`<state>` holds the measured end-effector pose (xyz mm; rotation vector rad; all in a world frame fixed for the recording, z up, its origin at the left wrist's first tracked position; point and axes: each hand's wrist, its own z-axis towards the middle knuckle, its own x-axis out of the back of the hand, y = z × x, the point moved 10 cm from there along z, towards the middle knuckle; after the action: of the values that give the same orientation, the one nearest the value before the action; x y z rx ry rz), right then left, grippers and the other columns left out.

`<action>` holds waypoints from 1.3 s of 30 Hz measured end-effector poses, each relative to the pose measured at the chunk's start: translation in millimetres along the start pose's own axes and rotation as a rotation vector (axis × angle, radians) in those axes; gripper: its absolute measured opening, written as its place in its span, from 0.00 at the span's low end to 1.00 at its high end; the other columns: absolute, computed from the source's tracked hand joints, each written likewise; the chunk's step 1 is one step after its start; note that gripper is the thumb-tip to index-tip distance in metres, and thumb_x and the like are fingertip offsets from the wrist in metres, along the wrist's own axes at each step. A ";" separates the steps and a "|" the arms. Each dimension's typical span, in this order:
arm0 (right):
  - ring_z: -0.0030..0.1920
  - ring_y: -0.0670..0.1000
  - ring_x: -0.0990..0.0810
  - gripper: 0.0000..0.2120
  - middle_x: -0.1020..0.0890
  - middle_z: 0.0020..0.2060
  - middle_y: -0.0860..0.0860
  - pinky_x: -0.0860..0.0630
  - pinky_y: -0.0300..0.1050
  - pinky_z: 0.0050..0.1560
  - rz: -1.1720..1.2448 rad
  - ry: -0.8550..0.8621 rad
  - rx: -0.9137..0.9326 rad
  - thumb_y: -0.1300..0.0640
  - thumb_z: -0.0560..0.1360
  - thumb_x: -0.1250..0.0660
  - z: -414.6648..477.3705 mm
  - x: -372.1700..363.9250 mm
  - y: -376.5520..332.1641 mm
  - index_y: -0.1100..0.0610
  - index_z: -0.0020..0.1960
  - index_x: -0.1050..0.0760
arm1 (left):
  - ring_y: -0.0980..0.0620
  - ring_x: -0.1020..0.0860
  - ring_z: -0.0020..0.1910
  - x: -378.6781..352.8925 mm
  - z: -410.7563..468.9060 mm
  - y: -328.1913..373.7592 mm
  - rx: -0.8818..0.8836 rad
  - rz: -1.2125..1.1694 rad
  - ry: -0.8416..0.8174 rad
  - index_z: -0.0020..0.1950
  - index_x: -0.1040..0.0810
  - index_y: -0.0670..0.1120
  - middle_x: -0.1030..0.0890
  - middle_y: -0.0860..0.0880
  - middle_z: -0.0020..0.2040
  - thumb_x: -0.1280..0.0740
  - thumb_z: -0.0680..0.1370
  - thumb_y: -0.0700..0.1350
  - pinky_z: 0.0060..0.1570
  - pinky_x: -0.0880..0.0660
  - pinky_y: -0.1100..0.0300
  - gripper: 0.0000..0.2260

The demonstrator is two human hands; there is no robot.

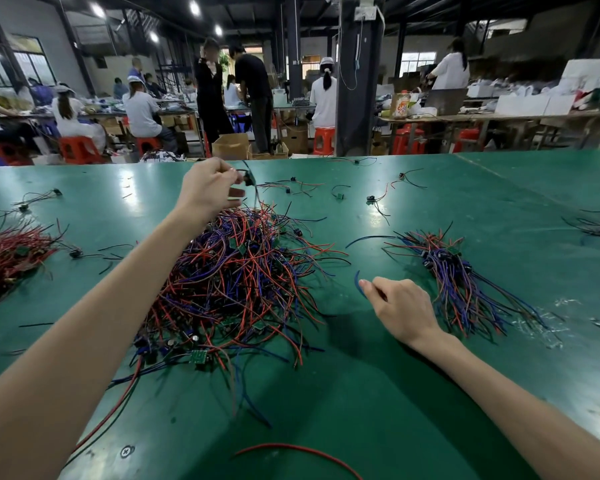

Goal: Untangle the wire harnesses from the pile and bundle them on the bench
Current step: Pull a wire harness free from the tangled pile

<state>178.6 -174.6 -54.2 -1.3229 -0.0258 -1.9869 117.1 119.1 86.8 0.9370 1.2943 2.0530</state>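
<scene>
- A busy workshop with people seated at far benches; in front lies a green table (430, 393) strewn with wiring.
- The tangled pile (236, 282) of red, blue and black leads with small green boards sits mid-table, between the two forearms.
- The left hand (212, 187) is raised over the pile's far edge. Its fingertips are pinched on the black connector of one harness (248, 178), whose thin dark lead hangs down into the tangle.
- The right hand (400, 308) rests low on the table just right of the pile, with thumb and forefinger closed on the end of a blue wire (357, 284). I cannot tell whether that wire belongs to the lifted harness.
- The step in hand looks like drawing a single harness free.
- To do it well, lift straight up by the connector, slowly, and let the lead slide out rather than yanking it.
- If neighbouring leads rise too, pause and hold them down or tease them off with the right hand.
- Pulling sideways would likely tighten the knots or strain the soldered boards.
- Once free, it should go on the sorted bundle (461, 282) near the right hand, connector ends aligned.
- A red bundle (4, 261) lies far left, and stray harnesses (374, 199) dot the far side.
</scene>
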 end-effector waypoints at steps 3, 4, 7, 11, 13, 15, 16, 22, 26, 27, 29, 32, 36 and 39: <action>0.33 0.57 0.27 0.15 0.24 0.30 0.53 0.36 0.46 0.34 0.202 0.002 -0.074 0.54 0.81 0.44 2.1 -1.9 4.9 0.54 0.37 0.29 | 0.44 0.19 0.43 -36.2 -28.1 0.3 0.013 -0.225 -0.116 0.45 0.29 0.42 0.24 0.41 0.51 0.44 0.82 0.36 0.41 0.18 0.53 0.08; 0.31 0.54 0.28 0.13 0.25 0.29 0.52 0.36 0.45 0.33 0.345 -0.033 -0.099 0.58 0.82 0.45 3.0 -6.6 4.8 0.55 0.41 0.27 | 0.43 0.18 0.43 -51.4 -41.4 -0.8 -0.006 -0.273 -0.164 0.46 0.29 0.42 0.23 0.42 0.51 0.44 0.82 0.36 0.42 0.18 0.53 0.08; 0.27 0.49 0.31 0.19 0.25 0.32 0.52 0.34 0.41 0.28 0.773 -0.200 -0.184 0.74 0.76 0.51 1.8 -24.1 -3.9 0.55 0.46 0.27 | 0.47 0.17 0.47 -90.8 -82.7 -4.1 -0.232 -0.140 -0.207 0.46 0.27 0.40 0.19 0.46 0.50 0.41 0.81 0.36 0.50 0.20 0.53 0.06; 0.29 0.48 0.24 0.20 0.18 0.39 0.55 0.29 0.39 0.29 1.176 -0.281 -0.319 0.77 0.70 0.49 -4.4 -32.2 -10.4 0.60 0.49 0.25 | 0.47 0.20 0.52 -135.2 -128.0 -12.9 -0.531 0.115 -0.222 0.45 0.22 0.35 0.19 0.44 0.54 0.35 0.77 0.32 0.56 0.24 0.56 0.03; 0.32 0.50 0.23 0.15 0.18 0.38 0.55 0.29 0.40 0.33 1.272 -0.271 -0.380 0.70 0.75 0.48 -6.8 -31.4 -7.2 0.61 0.49 0.23 | 0.48 0.22 0.55 -148.5 -138.6 -15.7 -0.620 0.214 -0.274 0.44 0.22 0.36 0.20 0.44 0.57 0.35 0.76 0.33 0.58 0.27 0.59 0.03; 0.33 0.50 0.23 0.14 0.18 0.37 0.54 0.28 0.42 0.36 1.279 -0.289 -0.412 0.60 0.80 0.45 -9.9 -33.2 -7.2 0.60 0.47 0.21 | 0.48 0.21 0.55 -152.7 -145.3 -17.4 -0.689 0.286 -0.307 0.44 0.21 0.38 0.20 0.45 0.58 0.34 0.75 0.34 0.57 0.26 0.58 0.03; 0.33 0.50 0.24 0.14 0.19 0.35 0.54 0.28 0.42 0.36 1.266 -0.292 -0.415 0.55 0.80 0.43 -11.0 -33.9 -8.1 0.59 0.45 0.21 | 0.48 0.20 0.53 -153.3 -149.8 -16.9 -0.725 0.318 -0.313 0.44 0.20 0.38 0.20 0.45 0.58 0.33 0.74 0.35 0.56 0.25 0.57 0.03; 0.30 0.47 0.22 0.09 0.19 0.33 0.54 0.22 0.38 0.33 1.418 -0.346 -0.430 0.57 0.72 0.34 -17.8 -36.7 -18.3 0.63 0.44 0.21 | 0.59 0.22 0.55 -147.9 -161.5 -17.4 -0.672 0.213 -0.346 0.45 0.16 0.39 0.21 0.50 0.59 0.33 0.76 0.41 0.59 0.28 0.67 0.08; 0.32 0.47 0.19 0.05 0.18 0.35 0.54 0.21 0.39 0.34 1.524 -0.338 -0.496 0.62 0.74 0.35 -18.9 -34.0 -19.1 0.63 0.46 0.23 | 0.61 0.21 0.52 -133.3 -150.2 -24.9 -0.513 0.073 -0.180 0.43 0.18 0.38 0.22 0.48 0.57 0.32 0.77 0.38 0.50 0.25 0.71 0.06; 0.32 0.46 0.19 0.03 0.18 0.34 0.53 0.22 0.38 0.33 1.533 -0.312 -0.515 0.63 0.75 0.36 -18.3 -32.7 -16.9 0.61 0.46 0.24 | 0.61 0.21 0.49 -131.0 -146.5 -30.2 -0.442 0.053 -0.150 0.44 0.19 0.40 0.22 0.49 0.53 0.31 0.77 0.39 0.45 0.25 0.71 0.04; 0.30 0.44 0.21 0.03 0.18 0.33 0.50 0.26 0.37 0.33 1.499 -0.275 -0.531 0.63 0.76 0.36 -16.7 -30.1 -12.5 0.56 0.45 0.25 | 0.59 0.21 0.42 -136.3 -139.3 -50.6 -0.230 0.009 -0.197 0.47 0.22 0.45 0.20 0.49 0.46 0.30 0.76 0.42 0.43 0.23 0.66 0.02; 0.29 0.43 0.22 0.05 0.18 0.30 0.47 0.32 0.37 0.33 1.448 -0.267 -0.538 0.62 0.75 0.34 -16.5 -29.0 -8.3 0.54 0.42 0.27 | 0.47 0.20 0.35 -157.0 -146.8 -77.5 0.108 -0.241 -0.374 0.51 0.26 0.42 0.18 0.42 0.41 0.33 0.78 0.38 0.42 0.20 0.51 0.04; 0.29 0.45 0.22 0.05 0.17 0.32 0.50 0.25 0.36 0.29 1.528 -0.278 -0.569 0.62 0.73 0.32 -17.7 -30.9 -7.8 0.57 0.38 0.25 | 0.53 0.22 0.27 -164.4 -156.0 -77.8 0.226 -0.436 -0.415 0.53 0.26 0.38 0.21 0.44 0.35 0.38 0.79 0.33 0.28 0.23 0.61 0.05; 0.28 0.46 0.21 0.04 0.17 0.31 0.51 0.23 0.37 0.30 1.518 -0.255 -0.590 0.64 0.72 0.31 -17.3 -29.6 -4.1 0.59 0.39 0.24 | 0.54 0.22 0.27 -168.4 -158.9 -77.0 0.293 -0.509 -0.430 0.50 0.24 0.38 0.20 0.46 0.37 0.39 0.80 0.37 0.25 0.25 0.63 0.05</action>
<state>168.4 -161.8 -84.6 -1.2359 1.1484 -0.5041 102.0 -61.2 -76.9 0.9795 1.4271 1.2207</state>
